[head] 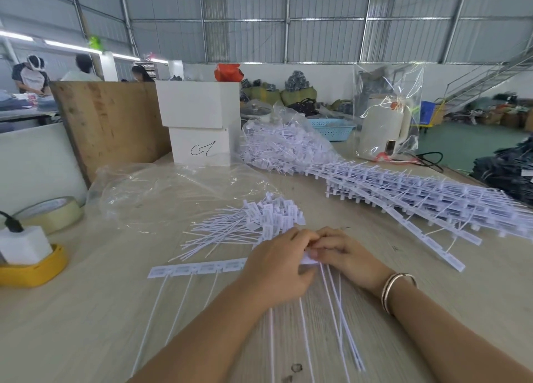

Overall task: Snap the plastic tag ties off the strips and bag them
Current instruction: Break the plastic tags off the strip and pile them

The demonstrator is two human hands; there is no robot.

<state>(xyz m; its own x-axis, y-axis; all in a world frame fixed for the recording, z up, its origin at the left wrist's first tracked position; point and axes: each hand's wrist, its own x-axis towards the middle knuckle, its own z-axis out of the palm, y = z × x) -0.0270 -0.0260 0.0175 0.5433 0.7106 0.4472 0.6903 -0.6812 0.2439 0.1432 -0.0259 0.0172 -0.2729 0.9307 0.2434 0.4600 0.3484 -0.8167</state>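
Note:
A white strip of tag ties [199, 268] lies across the table in front of me, its thin tails running toward me. My left hand [278, 267] grips the strip's right end. My right hand [343, 254] pinches a tie head against it, fingers of both hands touching. A loose pile of snapped ties [253, 224] lies just beyond my hands. An empty clear plastic bag [173, 192] is spread out at the left behind the pile. A stack of whole strips [418, 198] stretches along the right side.
A filled clear bag of ties [282, 143] sits further back beside white boxes [202, 123]. A tape roll [54, 212] and a yellow holder with a white block [28, 261] stand at the left. A bagged white appliance [386, 129] stands at the back right.

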